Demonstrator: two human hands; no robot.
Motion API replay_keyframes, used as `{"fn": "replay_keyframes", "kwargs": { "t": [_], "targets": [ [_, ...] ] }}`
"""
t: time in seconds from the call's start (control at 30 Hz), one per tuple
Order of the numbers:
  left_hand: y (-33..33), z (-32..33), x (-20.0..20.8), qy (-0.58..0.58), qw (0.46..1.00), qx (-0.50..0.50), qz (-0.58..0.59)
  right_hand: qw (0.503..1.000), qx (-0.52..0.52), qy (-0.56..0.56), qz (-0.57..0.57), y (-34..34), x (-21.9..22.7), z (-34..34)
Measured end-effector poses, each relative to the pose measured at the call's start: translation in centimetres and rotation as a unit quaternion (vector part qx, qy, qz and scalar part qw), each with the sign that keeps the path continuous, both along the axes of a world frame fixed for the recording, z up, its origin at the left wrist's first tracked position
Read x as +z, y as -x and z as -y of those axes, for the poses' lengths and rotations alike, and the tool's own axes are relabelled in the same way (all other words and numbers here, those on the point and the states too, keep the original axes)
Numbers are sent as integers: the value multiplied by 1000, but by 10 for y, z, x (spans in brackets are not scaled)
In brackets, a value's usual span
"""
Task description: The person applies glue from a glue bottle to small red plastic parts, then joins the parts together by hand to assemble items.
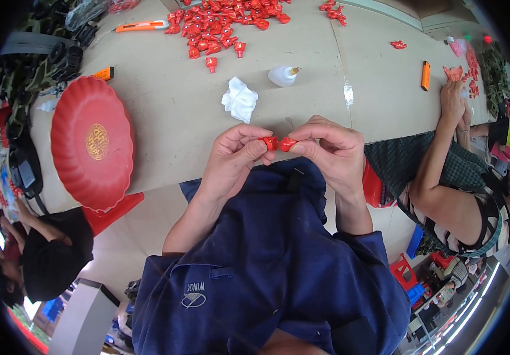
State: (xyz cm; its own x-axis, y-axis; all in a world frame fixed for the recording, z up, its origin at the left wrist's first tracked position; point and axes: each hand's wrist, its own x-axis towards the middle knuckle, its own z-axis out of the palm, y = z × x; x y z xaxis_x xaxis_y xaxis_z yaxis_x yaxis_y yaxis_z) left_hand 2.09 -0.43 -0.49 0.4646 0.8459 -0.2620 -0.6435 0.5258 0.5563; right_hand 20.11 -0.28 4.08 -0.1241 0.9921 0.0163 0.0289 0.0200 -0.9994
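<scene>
At the table's near edge my left hand (234, 152) pinches a small red plastic piece (271, 143) between thumb and fingertips. Facing it, my right hand (331, 148) pinches another small red plastic piece (287, 144). The two pieces are almost end to end; whether they touch is hard to tell. Their finer shape is partly covered by my fingers. Just beyond my hands lie a crumpled white tissue (240, 100) and a small white squeeze bottle (283, 76) with a narrow tip, tipped on its side.
A heap of red plastic pieces (219, 26) covers the far middle. The scalloped red tray (68, 142) stands at left, near an orange cutter (142, 26). Another orange cutter (425, 76) lies at right, where a co-worker's arm (438, 142) reaches over the table. Another person sits at far left.
</scene>
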Motion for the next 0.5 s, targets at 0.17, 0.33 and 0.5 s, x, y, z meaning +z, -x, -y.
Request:
{"fn": "replay_keyframes", "kwargs": {
  "t": [0.17, 0.33, 0.5],
  "targets": [
    [1, 0, 0, -23, 998, 16, -52, 997, 1, -25, 70, 0, 7, -2],
    [-1, 0, 2, -51, 994, 18, -96, 995, 12, -29, 97, 2, 9, -3],
    [1, 0, 2, -58, 993, 10, -104, 994, 17, -8, 105, 2, 10, -1]
  ]
}}
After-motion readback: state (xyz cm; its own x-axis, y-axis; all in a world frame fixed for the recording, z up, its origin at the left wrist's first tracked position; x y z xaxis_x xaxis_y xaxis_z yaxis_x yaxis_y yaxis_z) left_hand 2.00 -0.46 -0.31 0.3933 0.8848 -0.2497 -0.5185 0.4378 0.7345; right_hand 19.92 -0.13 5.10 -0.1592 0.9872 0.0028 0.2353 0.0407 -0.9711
